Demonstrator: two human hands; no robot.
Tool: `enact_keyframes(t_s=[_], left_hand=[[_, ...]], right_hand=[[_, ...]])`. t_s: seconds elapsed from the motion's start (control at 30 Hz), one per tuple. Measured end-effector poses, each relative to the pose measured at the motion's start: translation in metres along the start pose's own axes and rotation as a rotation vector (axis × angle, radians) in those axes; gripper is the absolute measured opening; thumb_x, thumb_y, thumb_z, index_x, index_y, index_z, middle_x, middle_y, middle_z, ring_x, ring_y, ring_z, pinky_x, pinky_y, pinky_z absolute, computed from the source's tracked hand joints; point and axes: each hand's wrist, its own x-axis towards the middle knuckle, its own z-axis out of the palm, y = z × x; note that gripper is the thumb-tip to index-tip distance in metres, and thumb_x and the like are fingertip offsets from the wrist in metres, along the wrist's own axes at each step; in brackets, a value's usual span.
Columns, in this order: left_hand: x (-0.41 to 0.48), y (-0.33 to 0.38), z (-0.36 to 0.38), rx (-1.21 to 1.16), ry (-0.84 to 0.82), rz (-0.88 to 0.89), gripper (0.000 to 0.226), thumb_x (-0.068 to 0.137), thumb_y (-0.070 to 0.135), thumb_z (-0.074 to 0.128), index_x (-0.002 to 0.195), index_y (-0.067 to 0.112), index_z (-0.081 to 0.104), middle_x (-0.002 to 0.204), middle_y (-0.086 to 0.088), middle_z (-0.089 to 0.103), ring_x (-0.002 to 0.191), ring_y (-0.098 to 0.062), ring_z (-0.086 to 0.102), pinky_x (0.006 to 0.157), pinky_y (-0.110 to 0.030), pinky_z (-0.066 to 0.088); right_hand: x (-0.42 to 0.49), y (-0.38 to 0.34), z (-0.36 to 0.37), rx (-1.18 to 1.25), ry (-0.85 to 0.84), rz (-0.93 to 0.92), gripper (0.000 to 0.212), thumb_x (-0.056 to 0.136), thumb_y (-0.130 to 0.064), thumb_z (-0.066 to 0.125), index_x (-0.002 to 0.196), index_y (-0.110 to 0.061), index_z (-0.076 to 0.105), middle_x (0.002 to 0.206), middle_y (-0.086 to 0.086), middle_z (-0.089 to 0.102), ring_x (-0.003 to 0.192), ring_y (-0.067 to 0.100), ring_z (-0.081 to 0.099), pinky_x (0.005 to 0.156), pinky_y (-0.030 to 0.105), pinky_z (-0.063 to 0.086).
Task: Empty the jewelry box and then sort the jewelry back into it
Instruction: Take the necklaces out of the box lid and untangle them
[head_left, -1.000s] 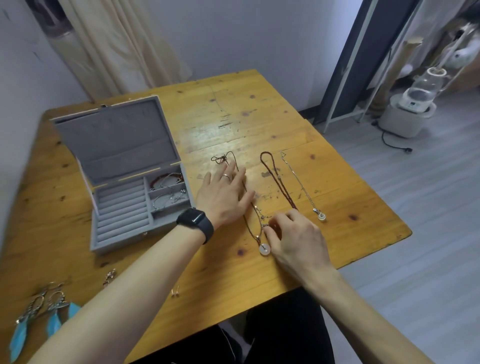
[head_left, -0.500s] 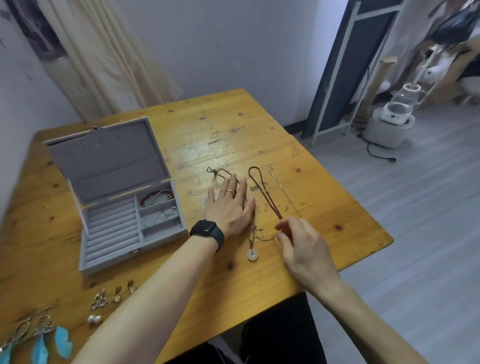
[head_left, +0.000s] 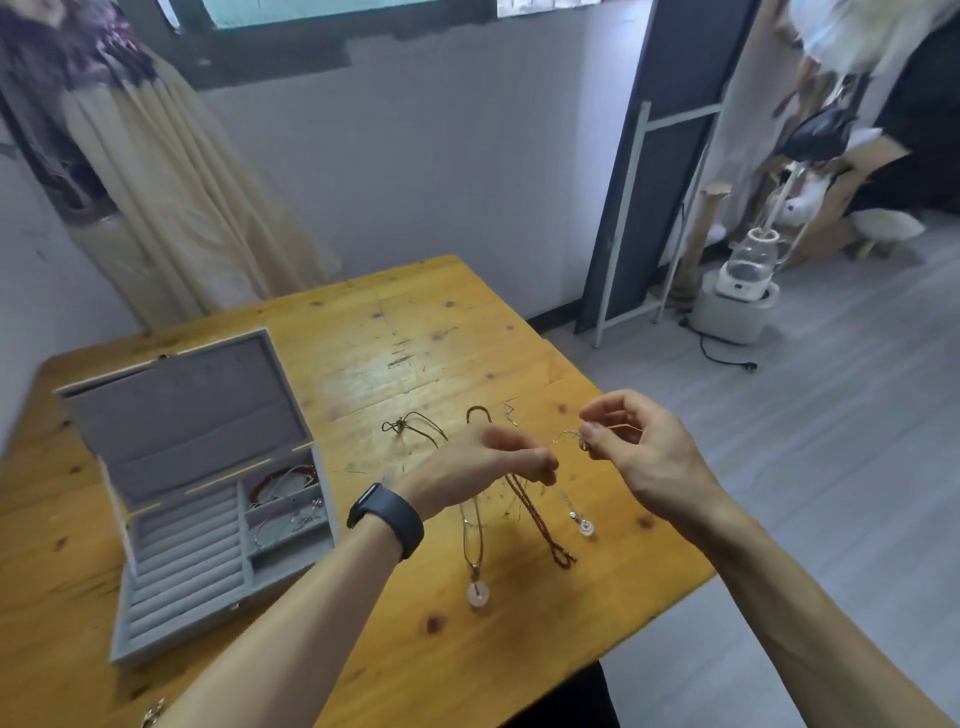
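The grey jewelry box (head_left: 171, 587) stands open on the left of the wooden table (head_left: 395, 338), with red and silver bracelets (head_left: 283, 488) in its right compartments. My left hand (head_left: 483, 467) and my right hand (head_left: 634, 447) are raised above the table, each pinching an end of a thin chain (head_left: 563, 435) stretched between them. Below them lie a cord necklace with a white round pendant (head_left: 477, 592), a dark red braided cord (head_left: 540, 525) and a thin chain with a small round pendant (head_left: 586, 527).
A small earring (head_left: 151, 717) shows at the table's front edge. The table's right edge runs close to the necklaces. A curtain (head_left: 171, 197) hangs behind the box. On the floor at the right stand a white appliance (head_left: 737, 296) and a dark panel (head_left: 649, 171).
Both hands have lifted off the table and now hold a thin chain between them. The camera has tilted up, so the feather earrings at the front left are out of view.
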Motion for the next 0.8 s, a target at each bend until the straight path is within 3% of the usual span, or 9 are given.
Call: enact_keyframes(t_s=[0.1,0.27,0.37,0.5,0.63,0.8], left_hand=[[0.007,0.002,-0.014,0.025,0.088,-0.003,0.024,0.097,0.034,0.062,0.102,0.016,0.077,0.087,0.000,0.076,0.080,-0.003,0.070,0.069,-0.010,0.049],[0.029,0.002,-0.037,0.183,0.121,-0.035,0.020,0.094,0.037,0.066,0.097,0.020,0.077,0.085,-0.001,0.076,0.076,-0.007,0.069,0.073,-0.017,0.054],[0.052,0.003,-0.046,0.447,0.139,-0.036,0.020,0.094,0.039,0.066,0.098,0.021,0.075,0.085,0.006,0.074,0.080,-0.009,0.069,0.070,-0.017,0.053],[0.088,0.002,-0.042,0.859,0.210,-0.008,0.021,0.094,0.041,0.066,0.101,0.024,0.075,0.096,0.009,0.072,0.089,-0.012,0.063,0.071,-0.027,0.052],[0.117,-0.007,-0.021,1.019,0.241,0.124,0.017,0.097,0.035,0.062,0.106,0.025,0.074,0.104,0.006,0.070,0.088,-0.011,0.059,0.058,-0.018,0.035],[0.135,-0.023,-0.007,1.121,0.238,0.236,0.023,0.101,0.032,0.055,0.114,0.023,0.072,0.111,0.002,0.067,0.099,-0.017,0.060,0.076,-0.023,0.037]], right_hand=[[0.002,0.009,-0.013,0.029,0.038,0.011,0.007,0.094,-0.020,0.067,0.099,-0.024,0.066,0.088,-0.004,0.071,0.085,0.007,0.067,0.074,0.022,0.057],[0.002,0.033,-0.022,-0.072,0.108,0.034,0.009,0.093,-0.021,0.068,0.096,-0.029,0.067,0.091,-0.012,0.072,0.088,0.001,0.067,0.075,0.023,0.057],[-0.002,0.051,-0.022,-0.208,0.132,0.033,0.010,0.095,-0.023,0.066,0.098,-0.032,0.066,0.094,-0.017,0.070,0.091,-0.002,0.065,0.068,0.016,0.055],[-0.016,0.076,-0.009,-0.398,0.139,0.000,0.008,0.094,-0.024,0.066,0.099,-0.030,0.067,0.090,-0.021,0.067,0.086,-0.001,0.062,0.071,0.008,0.046],[-0.028,0.093,0.007,-0.492,0.167,-0.043,0.008,0.092,-0.019,0.066,0.094,-0.026,0.067,0.086,-0.014,0.067,0.080,0.006,0.062,0.069,0.022,0.051],[-0.030,0.096,0.014,-0.609,0.210,-0.100,0.007,0.089,-0.015,0.066,0.091,-0.021,0.066,0.083,-0.010,0.066,0.077,0.012,0.062,0.066,0.028,0.054]])
